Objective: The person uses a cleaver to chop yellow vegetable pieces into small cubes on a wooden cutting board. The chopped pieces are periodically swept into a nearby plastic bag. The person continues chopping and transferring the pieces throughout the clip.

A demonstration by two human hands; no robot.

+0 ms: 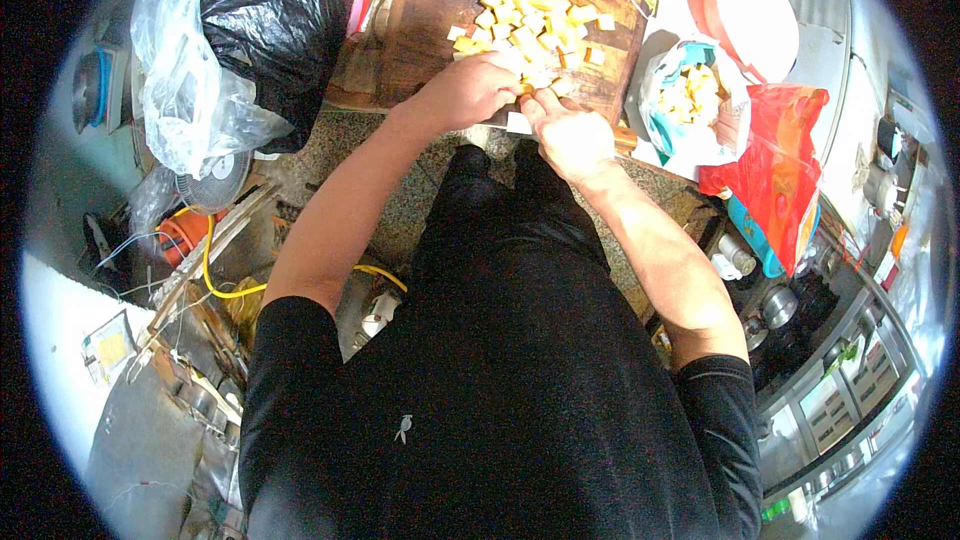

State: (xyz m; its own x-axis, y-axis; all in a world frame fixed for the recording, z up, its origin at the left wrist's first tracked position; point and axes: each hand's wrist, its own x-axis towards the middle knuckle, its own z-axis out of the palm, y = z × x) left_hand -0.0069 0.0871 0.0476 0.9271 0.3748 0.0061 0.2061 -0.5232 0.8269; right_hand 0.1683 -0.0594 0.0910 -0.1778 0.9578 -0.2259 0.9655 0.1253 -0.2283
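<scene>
A wooden cutting board (420, 22) lies before me, with a heap of pale yellow food cubes (532, 11) on it. At the board's near edge both hands meet by the closest pieces. My left hand (476, 86) is bent, its fingertips at a small yellow piece (528, 87). My right hand (574, 131) touches the same piece with its fingers. Beneath the right hand a pale flat thing (517, 122) shows, perhaps a blade; a wooden handle (625, 139) sticks out at its right. How the fingers grip is partly hidden.
An open plastic bag (690, 94) of yellowish pieces stands right of the board, beside a red bag (787, 157) and a white-and-pink basin (754, 15). Black and clear plastic bags (270, 22) lie at the left. Below them are a fan (214, 176) and a yellow cable (208, 262).
</scene>
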